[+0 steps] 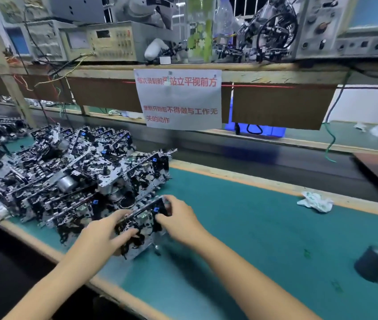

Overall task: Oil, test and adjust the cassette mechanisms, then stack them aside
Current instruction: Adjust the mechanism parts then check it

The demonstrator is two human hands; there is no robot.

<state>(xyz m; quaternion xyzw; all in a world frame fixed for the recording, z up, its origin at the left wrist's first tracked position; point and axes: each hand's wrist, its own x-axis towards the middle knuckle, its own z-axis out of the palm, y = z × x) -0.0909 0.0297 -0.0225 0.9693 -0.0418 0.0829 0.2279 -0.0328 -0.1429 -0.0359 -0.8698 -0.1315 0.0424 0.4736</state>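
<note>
Between both hands (pixel 104 236), metal-and-black mechanism (pixel 143 221)

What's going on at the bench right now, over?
Left hand and right hand both gripping one cassette mechanism. It sits at the near edge of the stacked pile. Nothing blocking; green mat alongside.

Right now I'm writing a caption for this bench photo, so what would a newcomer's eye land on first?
First, the big pile of cassette mechanisms heaped on the left of the green mat. Next, the left hand and right hand, fingers curled round one mechanism at the pile's near edge. Then the white notice with red writing, hanging from the shelf above.
</note>
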